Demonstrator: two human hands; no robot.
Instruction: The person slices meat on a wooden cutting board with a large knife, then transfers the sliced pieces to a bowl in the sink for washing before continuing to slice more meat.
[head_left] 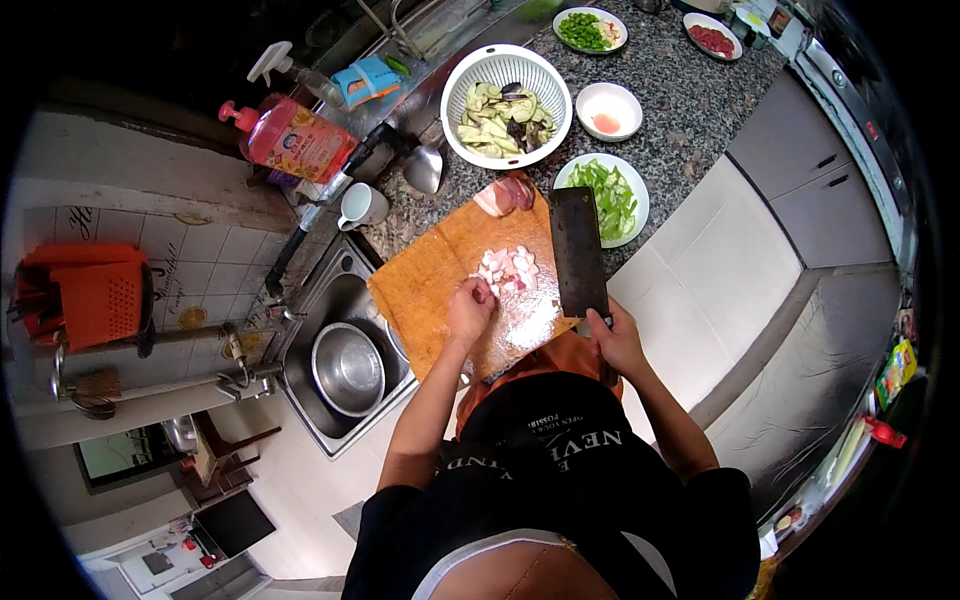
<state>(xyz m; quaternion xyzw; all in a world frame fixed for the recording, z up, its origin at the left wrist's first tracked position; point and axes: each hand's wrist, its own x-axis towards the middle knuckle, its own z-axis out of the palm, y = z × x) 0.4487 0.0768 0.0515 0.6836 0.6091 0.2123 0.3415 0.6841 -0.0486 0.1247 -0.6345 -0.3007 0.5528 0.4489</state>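
Note:
My right hand (617, 337) is closed round the handle of a dark, broad-bladed cleaver (578, 250), its blade over the right edge of a wooden cutting board (425, 275). Fingers curled, my left hand (470, 308) touches the near left side of a heap of diced pale, fatty meat (510, 268). Whether it grips a piece, I cannot make out. A larger chunk of pink and white meat (505, 196) lies at the far end of the board. The board's surface looks wet near my body.
Beyond the board stand a white colander (451, 95) of sliced eggplant, a plate (640, 225) of sliced green peppers and a small white bowl (612, 105). At left is a sink (310, 400) holding a metal basin (350, 370), with a white mug (362, 206) by its far corner.

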